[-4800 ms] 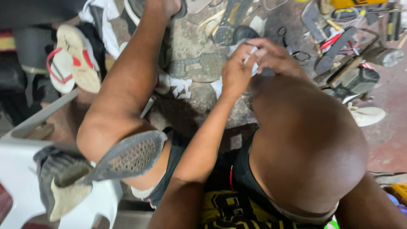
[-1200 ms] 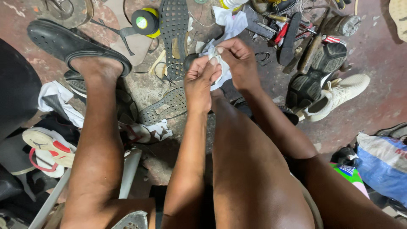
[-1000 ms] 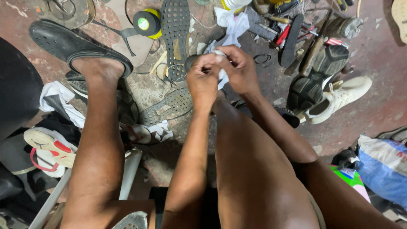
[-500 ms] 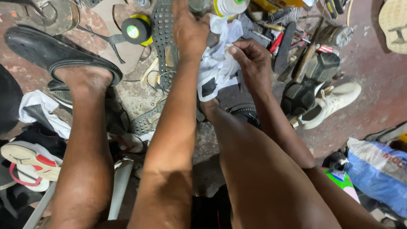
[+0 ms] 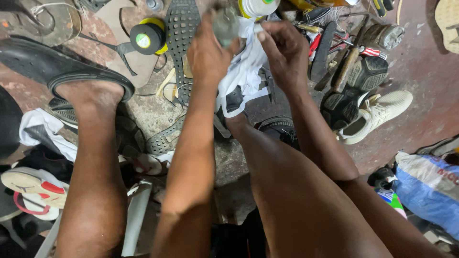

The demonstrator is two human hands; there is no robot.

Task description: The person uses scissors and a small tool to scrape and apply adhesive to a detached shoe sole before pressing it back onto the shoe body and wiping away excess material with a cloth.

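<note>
My left hand (image 5: 209,53) reaches forward over the floor and grips a small grey object (image 5: 224,23), blurred so its kind is unclear. A crumpled white cloth (image 5: 243,74) hangs between both hands. My right hand (image 5: 286,50) pinches its upper edge, close beside the left. My bare knees and arms fill the lower half of the head view. A dark shoe (image 5: 278,129) shows just past my right knee, partly hidden by the leg.
My left foot wears a black shoe (image 5: 52,64). On the floor lie a yellow-and-black tape roll (image 5: 148,36), a black studded sole (image 5: 181,33), a white sneaker (image 5: 377,114), tools (image 5: 344,57), red-and-white sandals (image 5: 33,184) and a blue sack (image 5: 425,186).
Both hands have moved from just above my knee farther forward, carrying the white cloth. The left hand now holds a small grey object up at the top of the view.
</note>
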